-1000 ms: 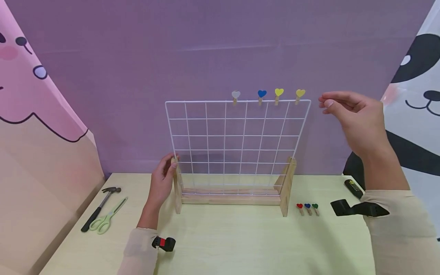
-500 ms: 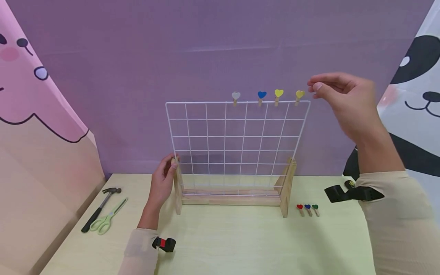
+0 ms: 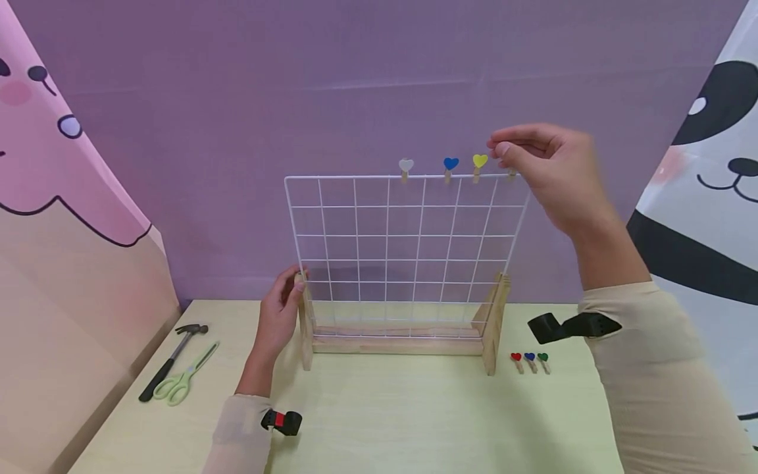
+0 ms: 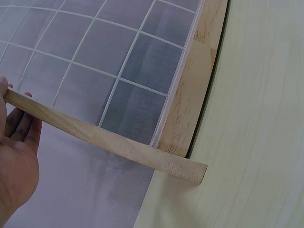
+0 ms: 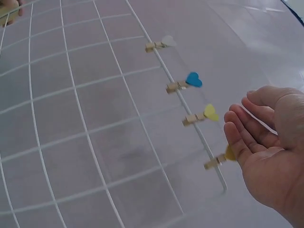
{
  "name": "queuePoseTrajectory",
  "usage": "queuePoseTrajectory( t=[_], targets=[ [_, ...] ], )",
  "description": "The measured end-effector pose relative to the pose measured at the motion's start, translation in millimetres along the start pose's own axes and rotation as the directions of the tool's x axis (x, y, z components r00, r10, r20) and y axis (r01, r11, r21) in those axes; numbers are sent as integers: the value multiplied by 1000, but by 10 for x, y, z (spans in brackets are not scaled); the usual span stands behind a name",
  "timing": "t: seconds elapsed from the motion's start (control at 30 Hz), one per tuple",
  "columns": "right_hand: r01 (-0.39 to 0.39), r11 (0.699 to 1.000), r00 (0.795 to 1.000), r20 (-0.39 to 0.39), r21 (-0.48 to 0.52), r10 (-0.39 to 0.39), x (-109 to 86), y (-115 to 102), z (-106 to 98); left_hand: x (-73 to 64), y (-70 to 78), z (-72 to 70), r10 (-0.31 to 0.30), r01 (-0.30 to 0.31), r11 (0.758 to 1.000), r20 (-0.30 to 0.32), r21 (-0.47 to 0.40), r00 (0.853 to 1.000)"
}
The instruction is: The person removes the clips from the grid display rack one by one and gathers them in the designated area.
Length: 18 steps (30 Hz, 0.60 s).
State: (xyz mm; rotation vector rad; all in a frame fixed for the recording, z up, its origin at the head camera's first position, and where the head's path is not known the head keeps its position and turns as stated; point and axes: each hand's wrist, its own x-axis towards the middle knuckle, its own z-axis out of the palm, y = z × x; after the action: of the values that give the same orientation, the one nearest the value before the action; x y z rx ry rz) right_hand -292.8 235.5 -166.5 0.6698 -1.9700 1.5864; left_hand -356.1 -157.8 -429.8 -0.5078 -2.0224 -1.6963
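Note:
A white wire grid (image 3: 356,206) stands in a wooden base (image 3: 397,345). My left hand (image 3: 281,306) holds the top of its left wooden upright (image 4: 118,145), thumb on the near side. Along the grid's top wire are heart clothespins: a white one (image 5: 154,46), a blue one (image 5: 176,86), a yellow one (image 5: 194,118) and, at the right end, a darker yellow one (image 5: 214,162). My right hand (image 3: 553,171) hovers at that right end with loosely bent fingers, nothing between them. In the head view it covers the heart of the end clothespin; its fingertips are beside the other yellow heart.
Red (image 3: 517,362), dark blue (image 3: 531,362) and green (image 3: 544,362) heart clothespins lie on the table (image 3: 379,421), right of the base. At the left lie a hammer (image 3: 172,362) and green-handled scissors (image 3: 185,376). A purple backdrop (image 3: 237,99) rises behind.
My right hand has moved up and left from beyond the grid's right side to its top right end. My left hand stays on the upright, and the clothespins have not moved.

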Motion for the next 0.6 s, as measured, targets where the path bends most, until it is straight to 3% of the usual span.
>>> queuePoseTrajectory(
  t=[0.07, 0.27, 0.43, 0.6],
  targets=[
    [-8, 1000, 1000, 4, 22, 8, 25, -11, 50, 2, -6, 5, -7, 7, 1000, -3, 3, 1000],
    [-12, 998, 1000, 22, -56, 13, 103, -84, 204, 16, 20, 10, -15, 15, 1000, -9, 1, 1000],
    [-8, 1000, 1000, 25, -6, 8, 170, -83, 342, -15, 185, 13, -41, 41, 999, 3, 2, 999],
    [-14, 997, 1000, 29, 70, 12, 236, -67, 466, 7, 54, 12, -22, 22, 1000, 0, 1, 1000]
  ],
)
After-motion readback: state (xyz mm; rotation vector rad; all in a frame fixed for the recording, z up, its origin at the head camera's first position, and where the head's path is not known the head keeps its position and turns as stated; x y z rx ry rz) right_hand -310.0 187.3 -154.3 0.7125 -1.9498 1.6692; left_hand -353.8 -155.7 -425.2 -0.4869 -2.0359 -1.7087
